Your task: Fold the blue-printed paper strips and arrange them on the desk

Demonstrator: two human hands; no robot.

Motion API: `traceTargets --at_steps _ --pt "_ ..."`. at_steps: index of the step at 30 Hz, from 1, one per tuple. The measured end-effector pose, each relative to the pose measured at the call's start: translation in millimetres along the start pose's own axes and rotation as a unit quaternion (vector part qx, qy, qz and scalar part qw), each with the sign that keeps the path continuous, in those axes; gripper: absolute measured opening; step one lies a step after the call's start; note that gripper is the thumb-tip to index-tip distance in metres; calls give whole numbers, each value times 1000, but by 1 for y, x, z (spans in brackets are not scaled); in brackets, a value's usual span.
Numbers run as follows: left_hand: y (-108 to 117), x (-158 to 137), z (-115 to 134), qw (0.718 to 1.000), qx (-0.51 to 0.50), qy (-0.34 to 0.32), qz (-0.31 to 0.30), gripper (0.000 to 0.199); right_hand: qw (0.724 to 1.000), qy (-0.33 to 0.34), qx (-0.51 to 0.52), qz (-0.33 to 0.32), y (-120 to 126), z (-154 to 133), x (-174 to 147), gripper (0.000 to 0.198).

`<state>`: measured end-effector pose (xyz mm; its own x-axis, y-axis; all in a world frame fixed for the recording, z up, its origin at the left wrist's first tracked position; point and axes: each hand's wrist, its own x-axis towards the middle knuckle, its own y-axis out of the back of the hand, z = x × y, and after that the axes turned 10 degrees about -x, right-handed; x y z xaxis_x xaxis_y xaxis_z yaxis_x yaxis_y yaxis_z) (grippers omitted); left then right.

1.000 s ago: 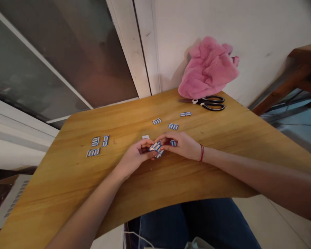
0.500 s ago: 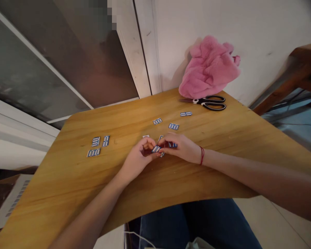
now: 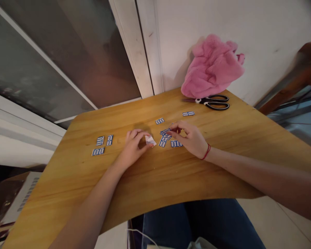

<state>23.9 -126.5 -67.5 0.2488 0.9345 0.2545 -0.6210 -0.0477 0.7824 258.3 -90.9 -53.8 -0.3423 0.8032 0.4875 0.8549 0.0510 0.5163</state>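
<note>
My left hand (image 3: 133,145) pinches a small white card (image 3: 150,140), held face down just above the wooden table (image 3: 155,173). My right hand (image 3: 190,138), with a red string at the wrist, grips a blue-and-white card (image 3: 166,131) between thumb and fingertips. Under and beside it lie more such cards: a small heap (image 3: 162,141) and one flat card (image 3: 176,143) by the palm. Three cards (image 3: 102,144) lie grouped to the left. Two single cards lie further back, one (image 3: 160,121) near the middle and one (image 3: 188,113) toward the scissors.
Black-handled scissors (image 3: 212,102) lie at the table's far edge, in front of a pink fluffy cloth (image 3: 212,67) against the white wall. A window frame stands behind the table on the left. My legs in blue jeans (image 3: 197,224) show below the near edge.
My hands, together over the card heap before, have drawn apart. The left hand now holds a white card to the left; the right hand has moved back and right with a card.
</note>
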Motion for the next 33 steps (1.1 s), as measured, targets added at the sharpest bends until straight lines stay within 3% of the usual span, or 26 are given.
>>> traceTargets --at_steps 5,14,18,22,26,30,33 --pt "0 -2 13 999 0 -33 -9 38 999 -38 24 -1 -3 4 1 21" --pt "-6 2 11 999 33 -23 17 19 988 -108 112 6 -4 9 8 23" --pt "-4 -3 25 996 -33 -25 79 13 970 -158 187 -8 -4 9 7 26" --pt "0 -14 48 974 -164 -9 154 10 929 -215 279 -111 -8 -2 -3 30" --pt "3 -18 58 946 -287 -64 135 5 858 -257 371 -247 -12 -12 -9 31" --pt "8 -17 58 938 -312 -64 140 5 836 -276 387 -273 -11 -12 -8 29" --pt "10 -15 56 944 -303 -81 100 8 806 -291 405 -318 -8 -11 -7 28"
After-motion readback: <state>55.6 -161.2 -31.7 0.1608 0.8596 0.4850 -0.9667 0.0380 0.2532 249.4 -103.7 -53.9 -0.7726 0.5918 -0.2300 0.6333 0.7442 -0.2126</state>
